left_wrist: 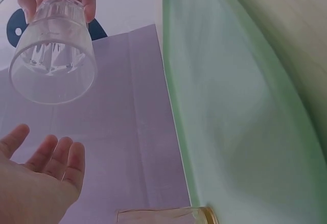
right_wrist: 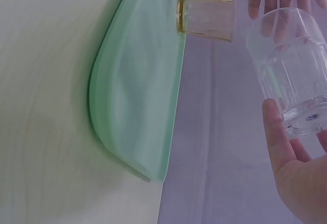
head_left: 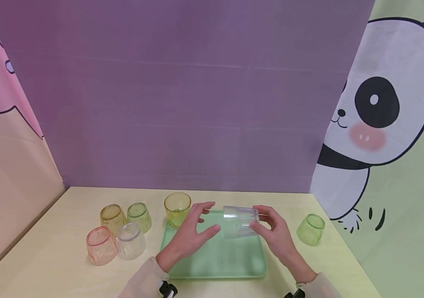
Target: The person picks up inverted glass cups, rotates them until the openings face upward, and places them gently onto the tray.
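A clear glass (head_left: 239,222) lies sideways in the air above the green tray (head_left: 219,265), its mouth toward the left hand. The right hand (head_left: 280,238) grips it round the base, thumb on the near side; in the right wrist view the thumb and fingers of that hand (right_wrist: 301,178) hold the glass (right_wrist: 294,66) at its bottom. Facing the mouth, the left hand (head_left: 189,236) is apart from the glass, fingers spread and holding nothing. The left wrist view shows the same gap between the left hand (left_wrist: 43,178) and the glass (left_wrist: 53,55).
At the tray's back left corner stands a yellow glass (head_left: 177,209). Further left are an amber glass (head_left: 112,219), a green glass (head_left: 139,217), a pink glass (head_left: 101,246) and a clear glass (head_left: 131,242). Another green glass (head_left: 310,229) stands on the right. A purple cloth (head_left: 197,103) hangs behind.
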A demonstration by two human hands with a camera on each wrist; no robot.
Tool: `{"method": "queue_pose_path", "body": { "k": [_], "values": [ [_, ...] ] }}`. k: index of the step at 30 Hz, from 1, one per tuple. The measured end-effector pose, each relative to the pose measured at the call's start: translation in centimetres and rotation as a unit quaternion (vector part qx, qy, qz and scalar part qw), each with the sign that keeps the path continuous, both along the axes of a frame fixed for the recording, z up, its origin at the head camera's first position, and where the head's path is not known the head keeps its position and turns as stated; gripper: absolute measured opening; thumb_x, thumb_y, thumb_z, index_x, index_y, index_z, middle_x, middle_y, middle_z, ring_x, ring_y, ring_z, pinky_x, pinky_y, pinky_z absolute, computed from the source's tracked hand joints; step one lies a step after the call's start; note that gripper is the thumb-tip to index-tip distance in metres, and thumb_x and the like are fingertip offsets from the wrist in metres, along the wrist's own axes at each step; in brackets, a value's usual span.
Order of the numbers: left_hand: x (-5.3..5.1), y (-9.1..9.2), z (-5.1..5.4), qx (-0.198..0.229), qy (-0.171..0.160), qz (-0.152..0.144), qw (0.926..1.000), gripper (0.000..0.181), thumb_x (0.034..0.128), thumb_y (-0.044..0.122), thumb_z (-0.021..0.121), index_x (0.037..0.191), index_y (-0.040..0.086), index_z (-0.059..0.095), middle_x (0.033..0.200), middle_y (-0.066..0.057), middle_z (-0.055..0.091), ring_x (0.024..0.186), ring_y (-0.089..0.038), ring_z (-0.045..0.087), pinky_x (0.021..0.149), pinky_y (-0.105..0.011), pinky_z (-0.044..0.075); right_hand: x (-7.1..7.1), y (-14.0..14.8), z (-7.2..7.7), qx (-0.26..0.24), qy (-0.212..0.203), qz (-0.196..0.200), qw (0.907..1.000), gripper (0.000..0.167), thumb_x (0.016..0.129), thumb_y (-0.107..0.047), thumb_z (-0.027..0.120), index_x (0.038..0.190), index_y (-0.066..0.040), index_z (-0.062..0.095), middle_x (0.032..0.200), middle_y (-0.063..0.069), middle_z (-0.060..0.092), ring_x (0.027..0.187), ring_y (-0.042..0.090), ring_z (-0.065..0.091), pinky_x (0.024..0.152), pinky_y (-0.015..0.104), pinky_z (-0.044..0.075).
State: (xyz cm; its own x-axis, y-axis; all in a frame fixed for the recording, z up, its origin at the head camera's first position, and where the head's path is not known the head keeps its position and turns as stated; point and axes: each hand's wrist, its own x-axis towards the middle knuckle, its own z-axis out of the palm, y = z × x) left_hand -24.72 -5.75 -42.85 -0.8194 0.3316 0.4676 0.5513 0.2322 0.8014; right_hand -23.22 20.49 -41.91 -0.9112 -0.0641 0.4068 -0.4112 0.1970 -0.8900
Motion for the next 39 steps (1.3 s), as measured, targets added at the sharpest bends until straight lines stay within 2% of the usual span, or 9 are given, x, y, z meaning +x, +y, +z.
{"method": "queue_pose_path", "body": {
  "k": [6, 13, 18, 22, 28, 35, 39],
  "values": [
    [0.0, 0.0, -0.2, 0.008, 0.003, -0.002, 1.0000, 0.057, 0.0948, 0.027, 0.070, 0.146, 0.015, 0.050, 0.137, 0.000, 0.052, 0.124, -0.025, 0.051, 0.099, -0.048, 0.046, -0.2, -0.5, -0.1, 0.005, -0.001, 0.011, 0.9999, 0.041, 0.090, 0.001, 0.072, 0.128, 0.004, 0.060, 0.120, 0.018, 0.063, 0.102, 0.013, 0.064, 0.079, 0.025, 0.057],
    [0.1, 0.1, -0.2, 0.008, -0.016, -0.011, 0.9998, 0.057, 0.0953, 0.028, 0.069, 0.148, 0.017, 0.048, 0.139, -0.003, 0.050, 0.126, -0.023, 0.050, 0.100, -0.045, 0.046, -0.2, -1.0, -0.3, -0.006, -0.035, 0.023, 0.9991, 0.042, 0.090, -0.003, 0.073, 0.129, 0.002, 0.060, 0.122, 0.017, 0.062, 0.104, 0.022, 0.065, 0.079, 0.029, 0.058],
    [0.1, 0.2, -0.3, 0.008, -0.026, -0.019, 0.9994, 0.057, 0.0961, 0.028, 0.069, 0.148, 0.017, 0.047, 0.141, -0.003, 0.048, 0.127, -0.022, 0.049, 0.101, -0.041, 0.045, 0.0, -1.4, -0.2, -0.032, -0.057, 0.026, 0.9975, 0.042, 0.090, -0.004, 0.072, 0.130, -0.001, 0.060, 0.121, 0.016, 0.061, 0.102, 0.020, 0.065, 0.076, 0.030, 0.058],
    [0.0, 0.2, -0.3, 0.015, -0.022, -0.025, 0.9993, 0.056, 0.0965, 0.027, 0.068, 0.148, 0.018, 0.047, 0.140, -0.002, 0.048, 0.127, -0.023, 0.049, 0.101, -0.043, 0.046, 0.1, -1.5, -0.2, -0.045, -0.070, 0.030, 0.9961, 0.042, 0.091, -0.005, 0.071, 0.131, -0.002, 0.059, 0.121, 0.016, 0.060, 0.100, 0.018, 0.065, 0.077, 0.031, 0.059],
    [0.0, 0.4, -0.3, 0.038, -0.024, -0.045, 0.9980, 0.058, 0.0964, 0.023, 0.068, 0.149, 0.017, 0.046, 0.138, -0.006, 0.048, 0.126, -0.027, 0.050, 0.100, -0.051, 0.049, 0.3, -1.8, 0.0, -0.064, -0.079, 0.047, 0.9937, 0.044, 0.092, -0.005, 0.068, 0.134, 0.003, 0.056, 0.122, 0.021, 0.059, 0.099, 0.018, 0.066, 0.079, 0.033, 0.059],
    [0.2, 0.4, -0.1, 0.050, -0.035, -0.055, 0.9966, 0.059, 0.0965, 0.020, 0.068, 0.150, 0.016, 0.045, 0.134, -0.008, 0.050, 0.122, -0.027, 0.051, 0.094, -0.038, 0.054, 0.3, -2.2, 0.0, -0.070, -0.080, 0.049, 0.9931, 0.043, 0.092, -0.004, 0.068, 0.133, 0.000, 0.057, 0.122, 0.020, 0.058, 0.099, 0.019, 0.066, 0.080, 0.033, 0.059],
    [0.2, 0.2, -0.2, 0.051, -0.042, -0.058, 0.9961, 0.060, 0.0963, 0.019, 0.069, 0.150, 0.015, 0.044, 0.134, -0.009, 0.049, 0.123, -0.028, 0.050, 0.095, -0.036, 0.053, 0.3, -2.4, -0.1, -0.074, -0.082, 0.045, 0.9928, 0.042, 0.092, -0.004, 0.069, 0.132, 0.000, 0.058, 0.122, 0.021, 0.059, 0.100, 0.020, 0.066, 0.080, 0.033, 0.060]
  ]
}}
